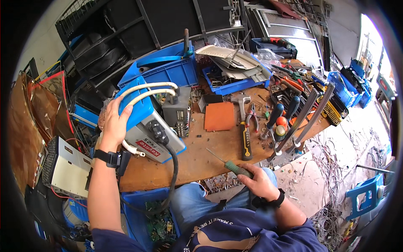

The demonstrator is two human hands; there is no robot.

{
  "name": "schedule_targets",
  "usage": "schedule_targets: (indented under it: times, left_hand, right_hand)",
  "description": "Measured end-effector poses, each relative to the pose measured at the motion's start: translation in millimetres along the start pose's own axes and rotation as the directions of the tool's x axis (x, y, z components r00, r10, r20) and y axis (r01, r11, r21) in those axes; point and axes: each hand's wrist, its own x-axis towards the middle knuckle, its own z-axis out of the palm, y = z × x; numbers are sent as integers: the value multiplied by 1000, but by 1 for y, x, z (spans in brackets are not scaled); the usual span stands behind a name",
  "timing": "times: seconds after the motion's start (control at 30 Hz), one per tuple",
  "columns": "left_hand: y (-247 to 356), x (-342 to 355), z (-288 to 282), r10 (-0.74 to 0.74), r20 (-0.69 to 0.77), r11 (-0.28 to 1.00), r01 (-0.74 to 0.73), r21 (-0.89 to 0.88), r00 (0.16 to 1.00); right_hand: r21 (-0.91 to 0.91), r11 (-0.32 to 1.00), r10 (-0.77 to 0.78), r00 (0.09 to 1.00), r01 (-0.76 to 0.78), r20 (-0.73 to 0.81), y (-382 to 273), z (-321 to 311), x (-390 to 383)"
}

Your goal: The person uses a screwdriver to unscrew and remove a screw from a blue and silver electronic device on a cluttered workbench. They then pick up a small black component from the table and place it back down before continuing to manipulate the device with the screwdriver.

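Note:
My left hand (pixel 114 124) grips the upper left end of a blue-and-grey electrical machine case (pixel 139 112) on the wooden bench. Its thumb lies on the blue cover; the fingertips at the far side are partly hidden. Thick beige cables (pixel 147 86) loop over the case, and a black plug (pixel 157 131) with a heavy black cord sits in its front. Over my lap, near the bench's front edge, my right hand (pixel 258 182) is closed around the green handle of a screwdriver (pixel 232 167). The screwdriver's shaft points up and left toward the case, apart from it.
Behind the case stands a grey metal block with terminals (pixel 174 111). An orange square pad (pixel 219 116), a hammer (pixel 245 143) and pliers (pixel 253 115) lie to its right. Blue bins (pixel 172 71) line the back. Below the bench, a blue bin (pixel 142 196) holds circuit boards.

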Motion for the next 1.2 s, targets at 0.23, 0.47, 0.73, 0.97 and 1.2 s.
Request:
schedule_targets:
  times: [0.23, 0.47, 0.73, 0.97, 1.2]
  left_hand:
    - [-5, 0, 2, 25, -14, 999, -24, 30, 1000]
    - [-7, -1, 2, 57, -63, 998, -56, 14, 996]
    - [-4, -6, -21, -92, 112, 930, 126, -347, 989]
    - [-22, -35, -52, -287, 137, 687, 303, -661, 948]
    - [-7, -98, -45, -373, -184, 741, 173, -649, 910]
  right_hand:
    - [33, 999, -11, 1000, 11, -11, 3, -2, 1]
    - [-236, 960, -165, 985, 151, -44, 9, 1, 14]
    - [-702, 708, -177, 982, 80, -67, -29, 21, 66]
    - [-908, 402, -229, 973, 116, 23, -3, 20, 95]
    - [-947, 296, -116, 989, 123, 93, -5, 49, 129]
